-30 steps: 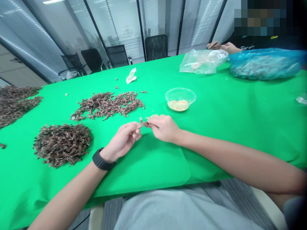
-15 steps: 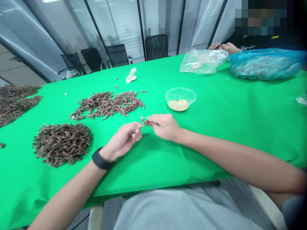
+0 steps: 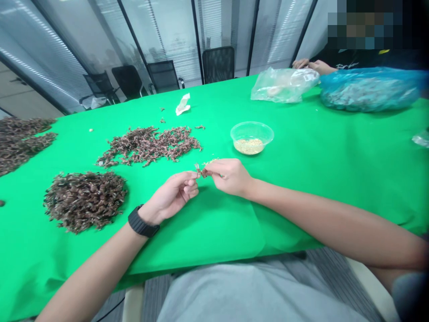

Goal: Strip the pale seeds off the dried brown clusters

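A person sits at a bench (image 3: 318, 188) covered in bright green cloth, with both bare hands raised together just above it near the middle. The right hand (image 3: 229, 177) is clenched in a pinch, its thumb and fingers closed on a small brown dried clump (image 3: 202, 172), which sits between the two hands. The left hand (image 3: 172, 197), with a black wristwatch (image 3: 142, 222) on its wrist, curls toward the clump from the left; its fingertips come very close, but I cannot tell whether they are gripping it. A few pale grains (image 3: 212, 161) show just beyond the right hand. Farther away, a clear plastic bowl (image 3: 266, 136) holds a shallow layer of similar grains (image 3: 248, 146). To the left lie a loose spread of brown dried material (image 3: 149, 145) and a dense heap of it (image 3: 83, 202). At the far right, a co-worker's hands (image 3: 313, 65) are near a blue plastic bag (image 3: 370, 89) of dark material. The clump looks small and brittle, so a slipping pinch could drop it or shed grains onto the cloth. Grains carried across to the bowl could also scatter on the way.
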Demonstrator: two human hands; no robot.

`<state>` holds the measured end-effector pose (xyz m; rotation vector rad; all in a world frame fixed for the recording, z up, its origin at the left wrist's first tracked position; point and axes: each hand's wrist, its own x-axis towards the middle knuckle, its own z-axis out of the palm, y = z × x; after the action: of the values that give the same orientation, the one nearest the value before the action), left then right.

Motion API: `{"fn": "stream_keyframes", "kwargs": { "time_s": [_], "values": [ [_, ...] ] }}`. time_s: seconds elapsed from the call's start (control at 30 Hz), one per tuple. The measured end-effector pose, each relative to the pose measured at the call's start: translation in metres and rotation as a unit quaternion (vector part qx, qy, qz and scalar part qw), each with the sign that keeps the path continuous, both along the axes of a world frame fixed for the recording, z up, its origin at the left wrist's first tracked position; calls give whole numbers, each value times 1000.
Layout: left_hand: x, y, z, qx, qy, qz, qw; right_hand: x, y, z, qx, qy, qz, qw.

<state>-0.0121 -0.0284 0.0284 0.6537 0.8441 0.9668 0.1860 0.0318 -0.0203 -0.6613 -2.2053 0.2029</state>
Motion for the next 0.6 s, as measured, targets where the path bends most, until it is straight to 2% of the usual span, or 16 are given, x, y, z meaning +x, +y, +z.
{"fn": "stream_keyframes", "kwargs": {
  "time_s": [0.17, 0.6],
  "values": [
    [1, -1, 4, -12, -9, -4, 1000, -1, 2, -2, 54, 8, 3, 999],
    [2, 0, 6, -38, -32, 10, 999, 0, 0, 2, 119, -17, -34, 992]
  ]
}}
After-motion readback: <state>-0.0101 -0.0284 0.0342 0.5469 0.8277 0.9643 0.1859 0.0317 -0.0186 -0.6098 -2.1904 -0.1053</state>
